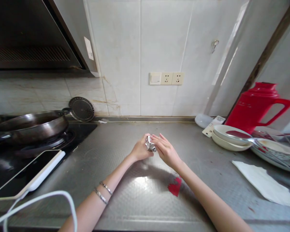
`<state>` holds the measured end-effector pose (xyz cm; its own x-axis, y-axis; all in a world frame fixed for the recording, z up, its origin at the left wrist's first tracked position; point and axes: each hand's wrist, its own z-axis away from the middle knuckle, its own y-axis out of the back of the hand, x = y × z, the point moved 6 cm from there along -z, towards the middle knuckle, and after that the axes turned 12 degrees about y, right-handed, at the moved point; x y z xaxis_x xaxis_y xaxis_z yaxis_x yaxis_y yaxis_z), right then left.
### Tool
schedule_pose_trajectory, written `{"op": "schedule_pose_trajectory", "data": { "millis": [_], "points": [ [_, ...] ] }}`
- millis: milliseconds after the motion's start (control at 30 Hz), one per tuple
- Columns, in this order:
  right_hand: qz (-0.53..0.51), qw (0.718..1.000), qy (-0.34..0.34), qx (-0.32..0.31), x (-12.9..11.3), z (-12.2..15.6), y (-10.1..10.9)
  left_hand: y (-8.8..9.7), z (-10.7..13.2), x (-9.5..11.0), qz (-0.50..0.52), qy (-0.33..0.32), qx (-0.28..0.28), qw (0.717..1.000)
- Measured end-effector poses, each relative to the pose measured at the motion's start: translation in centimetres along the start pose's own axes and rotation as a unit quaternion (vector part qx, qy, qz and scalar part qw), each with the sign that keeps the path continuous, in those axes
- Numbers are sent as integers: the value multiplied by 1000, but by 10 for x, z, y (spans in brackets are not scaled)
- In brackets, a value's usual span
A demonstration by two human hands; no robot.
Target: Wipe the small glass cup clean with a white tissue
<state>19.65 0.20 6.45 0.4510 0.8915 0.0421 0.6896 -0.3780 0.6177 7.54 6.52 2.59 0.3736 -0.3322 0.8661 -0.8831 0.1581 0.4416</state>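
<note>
My left hand [140, 149] is wrapped around a small shiny silver thing [150, 148] that looks like crumpled foil. A white patch [149, 139] shows at its top; whether this is paper or part of the thing I cannot tell. Over its right side lies my right hand [166, 150], fingers stretched out and touching it near the top. Much of the silver thing is hidden by both hands, which are held above the metal countertop [125, 199]. On the counter below my right hand lies a torn red scrap [175, 186].
Left, a steel pan [38, 127] stands on the black stove [4, 167]. A phone [26, 174] with a white cable [50, 193] lies nearer. Right are stacked white bowls [228, 144], a red thermos jug [253, 106] and a white paper sheet [263, 183].
</note>
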Motion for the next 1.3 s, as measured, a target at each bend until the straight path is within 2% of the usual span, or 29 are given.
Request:
{"op": "schedule_pose_trajectory", "data": {
  "millis": [100,233,367,467,633,733,833,1000,1067,1200,1300],
  "points": [
    [13,1000,13,1,0,1,2,-1,1,1,-49,-20,-3,999],
    [-2,999,42,-18,-7,0,-4,-3,0,2,-56,-44,7,997],
    [-6,1000,11,17,-2,0,-3,-6,3,10,-47,-80,-10,996],
    [-1,1000,8,27,0,3,1,-6,3,10,-46,-65,-7,997],
    [-11,999,43,11,-8,1,-2,-5,2,6,-46,-56,2,997],
    [12,1000,21,13,-4,0,-3,-6,3,10,-46,-71,-1,996],
    [26,999,13,25,0,3,1,-5,4,12,-44,-59,-5,997],
    [-25,998,45,40,-5,6,-1,-4,3,8,-10,-26,-11,1000],
    [-49,996,11,67,-1,6,-4,-5,2,8,19,-32,-10,999],
    [-74,975,-131,165,19,13,-1,-10,2,6,75,-17,-24,997],
    [-95,964,-160,188,21,16,2,-13,1,5,129,0,-45,991]
  ]
}}
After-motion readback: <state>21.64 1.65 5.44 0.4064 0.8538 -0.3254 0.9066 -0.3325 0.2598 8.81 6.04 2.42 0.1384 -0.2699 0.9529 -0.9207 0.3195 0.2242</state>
